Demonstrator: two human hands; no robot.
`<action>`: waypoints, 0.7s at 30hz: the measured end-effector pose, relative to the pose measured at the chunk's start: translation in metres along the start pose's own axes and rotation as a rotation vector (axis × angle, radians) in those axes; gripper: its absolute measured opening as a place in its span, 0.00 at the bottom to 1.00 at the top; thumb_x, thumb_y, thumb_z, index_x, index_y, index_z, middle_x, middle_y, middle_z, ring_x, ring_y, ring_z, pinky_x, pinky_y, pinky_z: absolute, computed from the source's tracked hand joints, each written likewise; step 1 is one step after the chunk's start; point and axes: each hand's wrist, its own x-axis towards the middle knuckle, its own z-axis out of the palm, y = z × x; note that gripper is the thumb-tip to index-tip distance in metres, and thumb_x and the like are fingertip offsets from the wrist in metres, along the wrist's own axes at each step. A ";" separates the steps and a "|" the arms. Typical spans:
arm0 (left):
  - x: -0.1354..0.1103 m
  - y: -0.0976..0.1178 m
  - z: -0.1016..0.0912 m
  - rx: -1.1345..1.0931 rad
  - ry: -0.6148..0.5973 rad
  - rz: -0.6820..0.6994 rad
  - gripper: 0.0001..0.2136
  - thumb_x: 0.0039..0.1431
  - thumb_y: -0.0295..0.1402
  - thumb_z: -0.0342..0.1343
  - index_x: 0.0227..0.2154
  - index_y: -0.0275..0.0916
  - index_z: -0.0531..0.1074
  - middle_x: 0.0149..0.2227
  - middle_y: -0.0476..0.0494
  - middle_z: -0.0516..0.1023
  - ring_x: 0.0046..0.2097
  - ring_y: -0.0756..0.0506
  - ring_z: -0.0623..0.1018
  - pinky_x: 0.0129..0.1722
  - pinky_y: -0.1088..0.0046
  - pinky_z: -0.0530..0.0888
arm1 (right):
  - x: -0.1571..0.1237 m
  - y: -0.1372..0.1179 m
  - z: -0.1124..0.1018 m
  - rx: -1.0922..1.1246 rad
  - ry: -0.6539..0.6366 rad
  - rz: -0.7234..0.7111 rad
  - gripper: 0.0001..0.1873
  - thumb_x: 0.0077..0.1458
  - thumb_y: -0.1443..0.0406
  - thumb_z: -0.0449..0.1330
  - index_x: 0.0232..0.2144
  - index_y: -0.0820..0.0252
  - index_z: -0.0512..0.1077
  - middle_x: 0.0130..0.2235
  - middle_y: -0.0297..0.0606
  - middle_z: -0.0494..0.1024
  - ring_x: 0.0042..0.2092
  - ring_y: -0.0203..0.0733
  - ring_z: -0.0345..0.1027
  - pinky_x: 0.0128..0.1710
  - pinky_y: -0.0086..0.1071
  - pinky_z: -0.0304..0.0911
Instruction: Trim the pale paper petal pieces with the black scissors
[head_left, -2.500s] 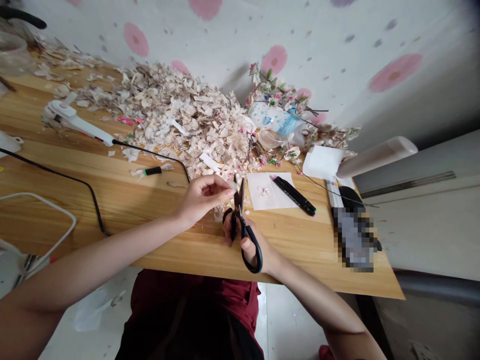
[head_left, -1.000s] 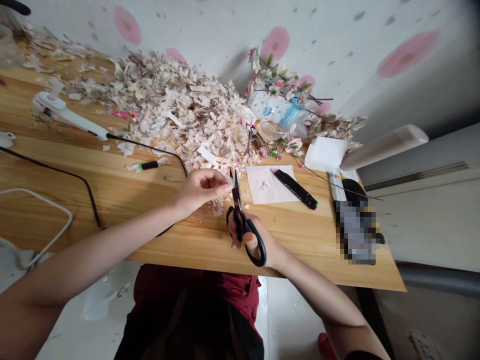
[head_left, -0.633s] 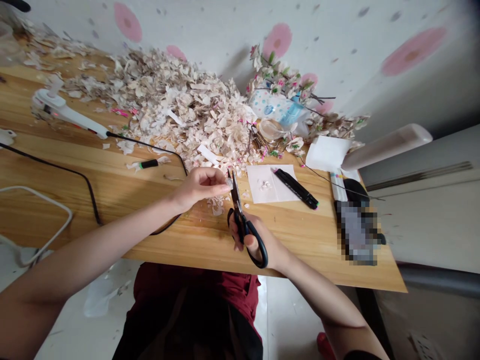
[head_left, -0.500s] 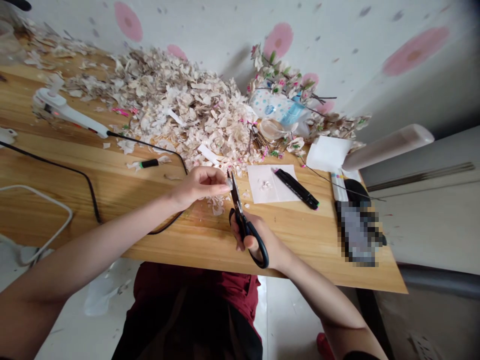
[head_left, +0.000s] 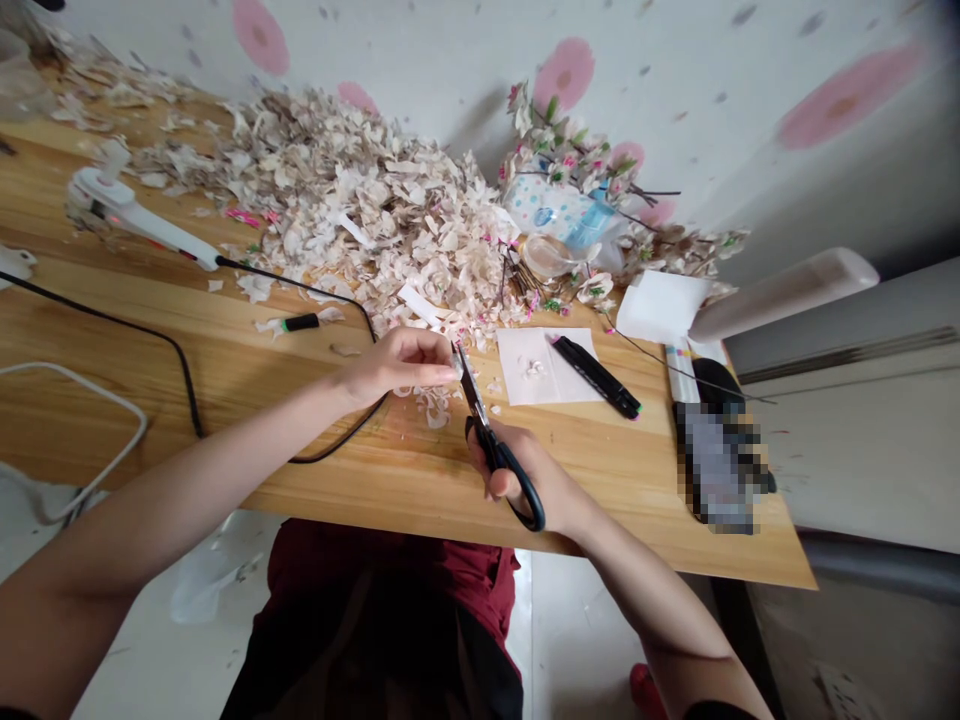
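My left hand (head_left: 401, 365) is closed in a pinch on a small whitish petal-like piece (head_left: 456, 368), mostly hidden by the fingers. In my right hand (head_left: 529, 470) is a pair of black-handled scissors (head_left: 480, 405), its blades pointing up and away from me at the pinched piece. The blades are slightly apart, their tips right beside my left fingertips. Small pale clippings (head_left: 433, 408) lie on the table just below. Beyond my hands rises a large heap of whitish petals (head_left: 375, 200).
White paper (head_left: 517, 380) with tiny scraps and black markers (head_left: 596, 375) lies to the right. A white hot glue gun (head_left: 142, 220) trails a black cable (head_left: 360, 300) towards my left forearm. Flowering branches (head_left: 559, 160) stand by the wall. A green-and-black marker cap (head_left: 300, 323) lies left.
The scissors and my right hand have shifted slightly to the right. My left hand stays pinched in nearly the same place, and the view has moved a little.
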 end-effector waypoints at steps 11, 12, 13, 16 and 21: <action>0.002 0.002 -0.003 -0.028 0.034 0.041 0.09 0.47 0.36 0.64 0.23 0.35 0.74 0.21 0.51 0.68 0.24 0.54 0.63 0.22 0.77 0.57 | 0.000 0.000 -0.002 0.001 -0.004 0.027 0.37 0.47 0.30 0.44 0.23 0.58 0.58 0.22 0.30 0.61 0.24 0.36 0.53 0.25 0.31 0.48; 0.002 0.002 -0.004 -0.025 0.037 0.038 0.09 0.47 0.37 0.64 0.23 0.35 0.75 0.21 0.51 0.68 0.24 0.53 0.63 0.22 0.77 0.57 | 0.000 0.000 -0.002 0.002 -0.005 0.027 0.37 0.47 0.30 0.44 0.22 0.58 0.58 0.22 0.30 0.61 0.24 0.35 0.53 0.25 0.31 0.48; 0.002 0.002 -0.004 -0.024 0.041 0.039 0.09 0.48 0.37 0.64 0.24 0.35 0.75 0.21 0.51 0.69 0.24 0.53 0.63 0.22 0.77 0.57 | 0.000 0.000 -0.002 0.002 -0.005 0.027 0.37 0.46 0.30 0.44 0.22 0.58 0.58 0.22 0.30 0.61 0.24 0.35 0.53 0.25 0.31 0.48; 0.002 0.002 -0.005 -0.028 0.042 0.052 0.08 0.48 0.36 0.64 0.24 0.36 0.75 0.22 0.51 0.70 0.24 0.53 0.64 0.24 0.77 0.59 | 0.000 0.000 -0.003 0.002 -0.009 0.030 0.37 0.46 0.30 0.45 0.22 0.58 0.58 0.22 0.30 0.61 0.24 0.35 0.53 0.25 0.31 0.48; 0.002 0.001 -0.006 -0.021 0.065 0.042 0.08 0.48 0.36 0.63 0.24 0.36 0.75 0.22 0.51 0.70 0.24 0.53 0.64 0.24 0.76 0.60 | 0.000 0.000 -0.003 -0.003 -0.003 0.045 0.37 0.46 0.30 0.45 0.22 0.58 0.58 0.22 0.30 0.61 0.24 0.35 0.53 0.25 0.30 0.48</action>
